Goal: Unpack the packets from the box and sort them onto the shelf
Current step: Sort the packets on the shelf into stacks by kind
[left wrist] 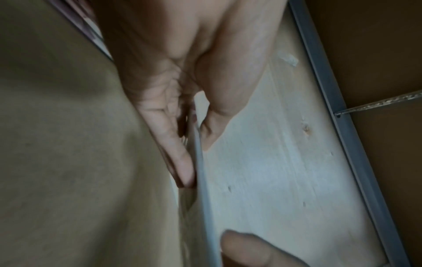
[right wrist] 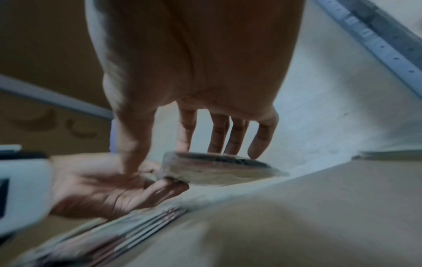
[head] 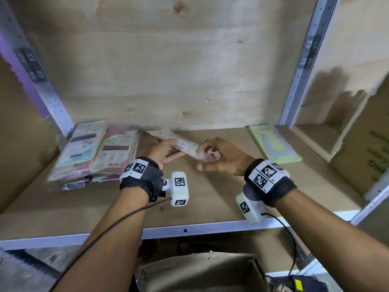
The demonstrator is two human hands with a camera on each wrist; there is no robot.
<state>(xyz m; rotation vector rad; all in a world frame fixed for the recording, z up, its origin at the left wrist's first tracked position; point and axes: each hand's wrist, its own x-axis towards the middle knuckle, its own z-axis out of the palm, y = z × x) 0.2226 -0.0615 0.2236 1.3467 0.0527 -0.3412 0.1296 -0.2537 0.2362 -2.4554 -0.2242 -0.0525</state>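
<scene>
Over the middle of the wooden shelf (head: 210, 199) I hold a thin stack of pinkish packets (head: 186, 147). My left hand (head: 172, 147) grips its left end, fingers underneath and thumb on top; the left wrist view shows the left hand (left wrist: 196, 162) pinching the packets (left wrist: 204, 198) edge-on. My right hand (head: 205, 159) lays straight fingertips on the packets' right end, thumb hanging apart below. In the right wrist view the right hand (right wrist: 173, 159) touches the top of the packets (right wrist: 217, 169), with the left hand (right wrist: 102, 187) beneath them.
Two stacks of packets lie on the shelf's left, one teal (head: 82, 148) and one pink (head: 116, 152). A green packet stack (head: 275, 144) lies at the right. Metal uprights (head: 303, 66) frame the bay. A cardboard box (head: 362, 148) stands in the right bay, another brown box (head: 200, 272) below.
</scene>
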